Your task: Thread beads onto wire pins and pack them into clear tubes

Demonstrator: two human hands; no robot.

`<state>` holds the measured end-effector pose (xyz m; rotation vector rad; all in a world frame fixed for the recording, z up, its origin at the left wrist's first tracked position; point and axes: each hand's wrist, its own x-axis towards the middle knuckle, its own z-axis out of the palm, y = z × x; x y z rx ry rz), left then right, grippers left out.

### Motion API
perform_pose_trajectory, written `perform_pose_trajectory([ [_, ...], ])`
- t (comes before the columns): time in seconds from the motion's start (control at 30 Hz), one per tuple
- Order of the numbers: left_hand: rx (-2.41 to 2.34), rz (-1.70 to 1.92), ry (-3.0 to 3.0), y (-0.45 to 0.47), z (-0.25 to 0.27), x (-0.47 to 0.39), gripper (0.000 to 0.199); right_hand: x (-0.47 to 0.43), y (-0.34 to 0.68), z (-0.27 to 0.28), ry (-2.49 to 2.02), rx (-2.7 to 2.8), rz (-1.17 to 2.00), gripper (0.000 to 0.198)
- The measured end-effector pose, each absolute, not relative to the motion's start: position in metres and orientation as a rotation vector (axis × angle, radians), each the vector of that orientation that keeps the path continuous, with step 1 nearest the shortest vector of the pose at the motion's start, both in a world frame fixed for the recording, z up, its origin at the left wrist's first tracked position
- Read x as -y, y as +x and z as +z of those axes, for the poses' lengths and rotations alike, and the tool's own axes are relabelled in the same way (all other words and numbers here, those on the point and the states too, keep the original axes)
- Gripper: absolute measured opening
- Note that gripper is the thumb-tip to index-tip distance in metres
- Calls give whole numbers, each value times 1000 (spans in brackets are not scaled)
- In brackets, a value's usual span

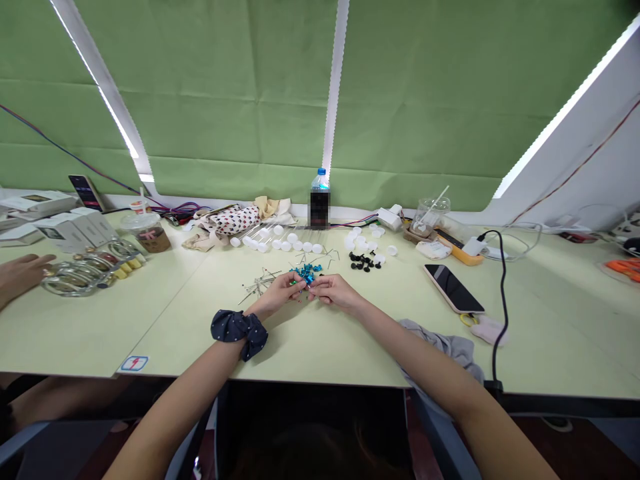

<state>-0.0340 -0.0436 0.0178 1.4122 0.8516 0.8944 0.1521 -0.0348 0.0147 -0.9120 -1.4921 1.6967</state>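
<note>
At the middle of the pale green worktop (350, 347), the person's left hand (281, 291) and right hand (334, 291) meet fingertip to fingertip over a small heap of shiny blue metal pieces (306, 272). Both hands pinch at one of these blue pieces between them (it is too small to tell which hand truly bears it), and the fingers of each are drawn together around it. A dark blue dotted scrunchie (239, 329) sits on the left wrist.

Just left of the hands lies a scatter of thin silver metal pins (259, 285). Beyond the heap, on the far side, stands a row of clear tubes with white round caps (280, 243), and to the right of them a cluster of small black plastic parts (365, 261). A clear water bottle with a blue cap (320, 199) stands by the green blind. On the right lies a smartphone in a pink case (454, 288), face up. At the far left edge another person's hand (23, 272) rests on the worktop, beside glass jars (83, 273).
</note>
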Motion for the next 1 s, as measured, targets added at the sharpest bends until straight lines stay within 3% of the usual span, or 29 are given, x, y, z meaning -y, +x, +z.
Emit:
perform_pose_trajectory([
  [0.2,-963,1010,1435,-34,14,39,32,33,154,16,-1032,1546,1591,36],
  [0.4,-1351,1165,1765,-37,7,21,23,32,160,14,-1322,1941,1039,16],
  [0.5,-1446,1158,1972,-35,4,12,14,35,160,17,-1409,2141,744,18],
  [0.77,-1569,1044,2262,-39,2,6,27,44,154,25,-1645,2569,94,25],
  [1.0,-1858,755,2423,-74,0,6,25,51,148,29,-1625,2726,-45,26],
])
